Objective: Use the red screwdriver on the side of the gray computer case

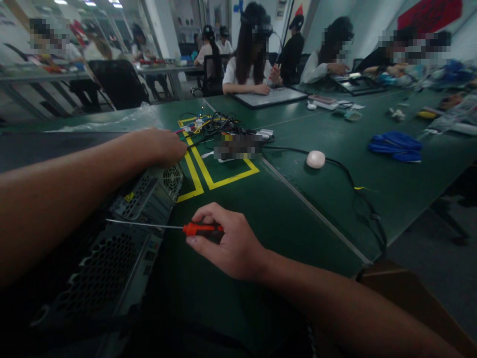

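A desktop computer case (137,278) lies at my left, its perforated metal back with vents and ports facing the middle of the table. My right hand (233,241) grips a screwdriver (203,229) by its red and black handle. The long thin shaft points left across the back of the case; whether the tip touches the metal I cannot tell. My left hand (164,146) is over the far corner of the case, beyond a round fan grille (172,178). Its fingers curl downward, and what they hold, if anything, is hidden.
Yellow tape (233,178) marks the green table (298,228). Tangled cables (227,124) lie beyond the case. To the right are a pale mouse-like object (315,159), a black cable (350,179) and a blue bundle (395,146). Several people sit farther back.
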A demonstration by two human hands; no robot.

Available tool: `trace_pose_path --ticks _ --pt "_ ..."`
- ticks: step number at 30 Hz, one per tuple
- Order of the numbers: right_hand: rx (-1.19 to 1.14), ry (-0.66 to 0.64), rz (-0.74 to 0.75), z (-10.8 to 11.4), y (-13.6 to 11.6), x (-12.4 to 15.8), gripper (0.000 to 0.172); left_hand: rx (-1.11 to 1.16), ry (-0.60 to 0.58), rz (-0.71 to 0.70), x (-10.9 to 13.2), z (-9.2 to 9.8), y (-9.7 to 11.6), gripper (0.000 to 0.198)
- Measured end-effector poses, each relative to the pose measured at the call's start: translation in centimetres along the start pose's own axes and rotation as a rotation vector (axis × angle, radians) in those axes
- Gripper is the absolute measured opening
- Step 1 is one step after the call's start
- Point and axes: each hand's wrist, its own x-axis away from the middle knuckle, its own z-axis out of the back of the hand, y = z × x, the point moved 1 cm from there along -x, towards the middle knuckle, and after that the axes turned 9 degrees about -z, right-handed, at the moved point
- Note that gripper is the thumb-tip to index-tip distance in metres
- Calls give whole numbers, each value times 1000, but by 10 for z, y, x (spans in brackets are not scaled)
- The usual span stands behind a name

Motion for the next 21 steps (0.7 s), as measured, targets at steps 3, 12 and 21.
trace_pose_path --ticks 3,12,21 --pt "-4 1 3 -1 0 0 18 -54 -16 -18 3 4 2 49" --pt "-5 -2 10 1 0 -1 18 26 8 -21 2 2 -3 38" --pt "-3 -6 3 0 1 0 16 -104 -33 -28 8 9 5 49"
